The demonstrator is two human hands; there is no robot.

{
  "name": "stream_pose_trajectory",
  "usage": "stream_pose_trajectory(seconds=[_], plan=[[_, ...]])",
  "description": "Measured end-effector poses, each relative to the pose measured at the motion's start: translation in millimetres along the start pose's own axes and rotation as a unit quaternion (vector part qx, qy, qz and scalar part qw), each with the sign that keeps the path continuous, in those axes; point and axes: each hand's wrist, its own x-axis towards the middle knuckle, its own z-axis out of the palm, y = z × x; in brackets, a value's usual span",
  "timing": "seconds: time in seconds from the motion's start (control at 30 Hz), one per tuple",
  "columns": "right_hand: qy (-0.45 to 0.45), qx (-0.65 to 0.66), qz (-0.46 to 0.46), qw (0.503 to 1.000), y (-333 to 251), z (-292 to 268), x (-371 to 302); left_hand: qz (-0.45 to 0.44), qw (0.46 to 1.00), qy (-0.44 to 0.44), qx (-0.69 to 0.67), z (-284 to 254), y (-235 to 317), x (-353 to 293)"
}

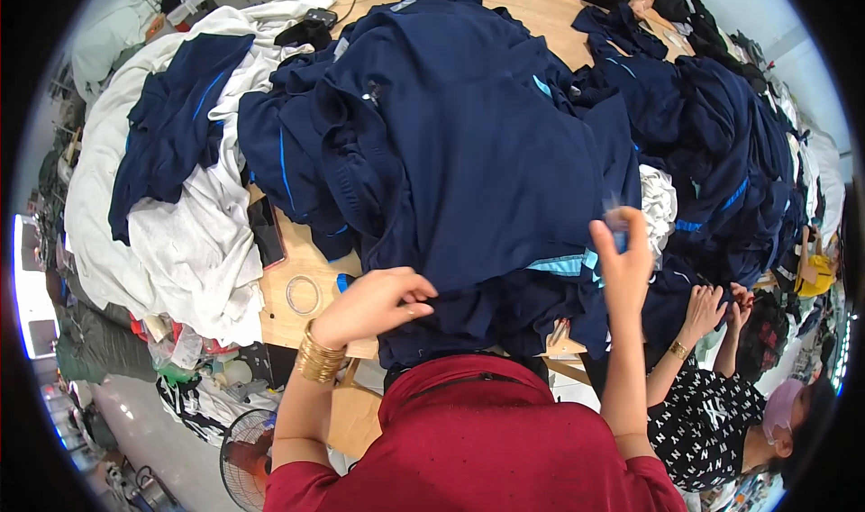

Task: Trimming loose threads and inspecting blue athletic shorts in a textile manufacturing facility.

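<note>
Navy garment (487, 152) lies over a heap of like cloth on the wooden table (286, 309), covering the middle of the near edge and reaching toward the far edge. Its long axis runs roughly near to far; its folds hide which end is the collar, so its pointing cannot be told. A light-blue strip (557, 266) lies toward its near right corner, slanting slightly.

Left hand (378, 300): fingers loosely curled at the garment's near left corner; whether they pinch cloth cannot be told. Right hand (626, 260): raised beside the garment's right side, thumb and forefinger closed on a small bluish object (618, 224) (too blurred to name). White cloth (194, 251) overhangs the table's left edge, partly covered by another navy piece (180, 125). The table's near edge is mostly hidden under fabric.
</note>
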Motion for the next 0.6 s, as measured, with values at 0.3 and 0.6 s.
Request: stream_pose_trajectory(seconds=[0.3, 0.6], plan=[[-0.024, -0.003, 0.145, 0.989, 136.1, 39.6, 34.7, -0.009, 0.925, 0.38, -0.02, -21.4, -23.8, 33.7], [-0.037, 0.257, 0.332, 0.907, 125.6, 48.7, 34.7, -0.034, 0.874, 0.32, -0.365, -9.6, -67.4, 29.3]])
